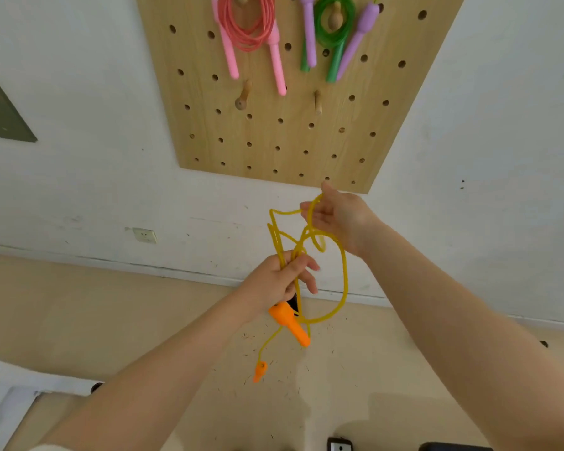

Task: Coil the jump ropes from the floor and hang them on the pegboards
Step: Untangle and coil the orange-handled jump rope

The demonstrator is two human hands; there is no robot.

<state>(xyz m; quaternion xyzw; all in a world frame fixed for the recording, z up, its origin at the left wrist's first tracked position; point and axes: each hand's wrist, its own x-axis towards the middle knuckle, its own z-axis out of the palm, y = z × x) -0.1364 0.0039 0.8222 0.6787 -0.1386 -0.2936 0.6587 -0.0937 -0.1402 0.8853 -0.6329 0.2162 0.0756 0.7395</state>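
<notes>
A yellow jump rope (342,275) with orange handles hangs in loose loops between my hands, below the wooden pegboard (274,135). My left hand (279,281) grips the gathered loops; one orange handle (290,323) sticks out under it. The second orange handle (260,371) dangles lower on a strand. My right hand (336,216) holds up a loop of the rope just under the board's lower edge. A coiled pink rope (248,34) and a coiled green rope (334,21) with purple handles hang on upper pegs.
Two bare wooden pegs (242,97) (318,102) stick out of the board's middle row. A wall socket (145,236) sits low on the white wall. The tan floor shows small debris, and dark objects (339,445) lie at the bottom edge.
</notes>
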